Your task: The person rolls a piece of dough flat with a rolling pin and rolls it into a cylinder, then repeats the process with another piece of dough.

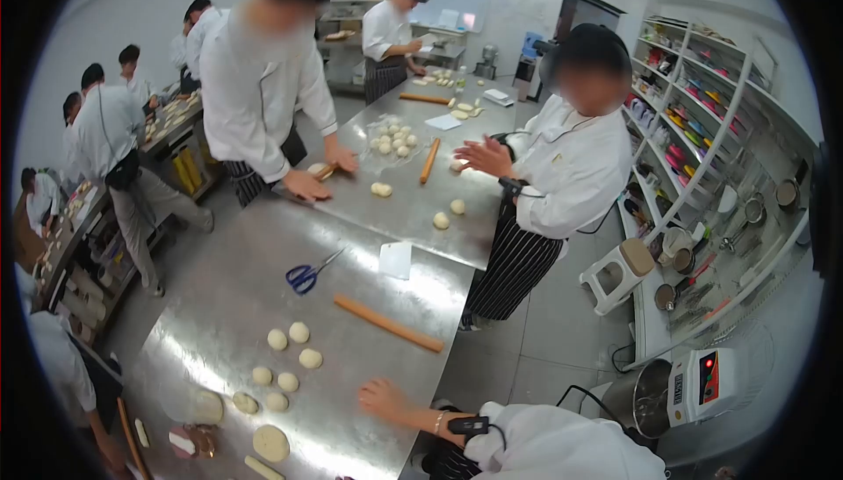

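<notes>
My right hand [383,399], reaching in from the lower right, hovers low over the right side of the steel table [351,445]. Its fingers are loosely stretched and nothing shows in them. A black device [468,425] with a cable is strapped at the wrist. My left hand is out of view. Nearest on the left are several dough balls [288,382], a flattened dough round [270,443] and a dough roll [263,469]. Beyond my hand lies a wooden rolling pin [388,324]. Farther off are blue-handled scissors [303,279] and a white scraper [395,260].
Across the table a co-worker presses a rolling pin [327,172]; another [571,164] stands at right, hands together. Someone's arm [105,445] is at lower left. A mixer [694,388] and stool [619,274] stand right of the table. A cloudy container [206,407] sits lower left.
</notes>
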{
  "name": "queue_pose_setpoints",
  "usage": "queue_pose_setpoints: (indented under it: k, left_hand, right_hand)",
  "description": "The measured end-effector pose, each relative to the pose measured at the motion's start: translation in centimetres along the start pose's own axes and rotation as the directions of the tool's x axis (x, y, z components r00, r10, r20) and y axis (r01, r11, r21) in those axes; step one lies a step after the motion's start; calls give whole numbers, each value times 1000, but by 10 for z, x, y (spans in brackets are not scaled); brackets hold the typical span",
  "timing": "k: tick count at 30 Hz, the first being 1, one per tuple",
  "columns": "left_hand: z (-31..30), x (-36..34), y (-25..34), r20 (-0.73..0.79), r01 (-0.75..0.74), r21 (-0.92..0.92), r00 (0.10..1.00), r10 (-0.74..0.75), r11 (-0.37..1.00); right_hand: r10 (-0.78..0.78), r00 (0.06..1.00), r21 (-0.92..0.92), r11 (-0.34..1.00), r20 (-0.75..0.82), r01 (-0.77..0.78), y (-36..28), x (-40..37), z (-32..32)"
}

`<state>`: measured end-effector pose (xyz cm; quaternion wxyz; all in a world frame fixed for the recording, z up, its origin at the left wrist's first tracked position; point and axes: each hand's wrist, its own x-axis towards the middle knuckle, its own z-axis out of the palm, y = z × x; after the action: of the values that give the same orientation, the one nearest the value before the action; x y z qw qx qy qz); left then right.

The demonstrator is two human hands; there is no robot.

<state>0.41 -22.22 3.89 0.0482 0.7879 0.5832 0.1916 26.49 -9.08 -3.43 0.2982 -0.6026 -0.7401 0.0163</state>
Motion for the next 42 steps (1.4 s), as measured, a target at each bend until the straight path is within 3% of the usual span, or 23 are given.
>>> queue_pose_setpoints:
  k: [4,5,6,8,9,11,12,14,15,17,19,21,22,24,28,30,31,34,36,37,39,40,42]
  left_hand:
    - [-6,2,-1,153,47,74,987,-58,996]
    - [-12,5,1,200,65,62,977,-76,996]
    - [0,-2,-6,121,40,80,991,-50,996]
    - [27,-8,-14,20,69,42,997,-70,997]
    - [34,-13,-15,6,114,-17,993,-114,993]
    - [27,-8,-13,-4,152,-13,988,-152,988]
    - [31,-6,-14,4,136,-9,991,-136,991]
    - [23,-4,-8,9,121,-12,993,-121,993]
    - [21,-9,-5,23,145,-14,989,-145,989]
    - [26,-6,-10,-2,126,19,992,-126,992]
    - [28,-7,-10,-23,136,40,991,-135,990]
    - [24,-3,-7,-19,144,13,989,-143,990]
    - [22,-3,-8,-5,141,15,990,-141,990]
    - [20,-1,-8,-26,140,-15,990,-140,990]
    - [26,-6,-8,-29,175,-21,984,-176,984]
    - [25,-7,-10,-9,150,21,989,-149,989]
    - [26,-5,-13,-11,153,25,988,-152,988]
    - [27,-11,-9,-19,158,1,987,-158,987]
    - [27,-5,-9,-3,179,13,984,-179,984]
    - [28,-1,-10,-7,195,18,981,-195,981]
    - [26,-6,-9,4,181,10,983,-181,983]
    - [24,-9,-10,27,174,4,984,-174,985]
    - [26,-4,-9,5,174,-9,985,-174,985]
  right_hand:
    - [-61,997,191,979,-50,70,-53,-35,3]
    - [-112,988,124,987,104,99,-58,-18,7]
    - [-158,954,48,987,253,150,-56,2,8]
    - [-153,981,-46,986,117,159,-27,36,14]
    - [-163,976,-22,986,144,168,-21,25,7]
    - [152,988,284,949,-17,-141,-6,8,-12]
    - [136,991,292,948,-1,-130,-18,5,-7]
    - [49,995,124,992,-85,-38,-54,-24,-1]
    - [45,997,130,991,-59,-37,-61,-19,-1]
    - [-110,985,32,994,131,107,-57,29,10]
    - [115,993,12,993,-28,-115,-27,50,9]
    - [130,989,213,970,-72,-112,-14,22,-19]
    - [123,992,251,961,-19,-114,-31,9,-21]
    - [-125,992,208,970,-36,130,-63,-9,-26]
    - [-209,964,197,965,165,175,-37,32,4]
    - [57,998,255,965,11,-58,-25,37,-17]
    - [53,999,259,964,11,-54,-33,26,-17]
    - [-22,1000,258,966,-1,21,-67,-16,-20]
    - [-306,945,121,949,111,293,-85,18,-3]
    - [-319,941,132,944,116,304,-74,40,4]
    - [-3,996,56,998,86,-2,-46,57,9]
    - [19,995,51,998,97,-24,-44,39,1]
    - [89,996,287,954,16,-90,-42,13,-23]
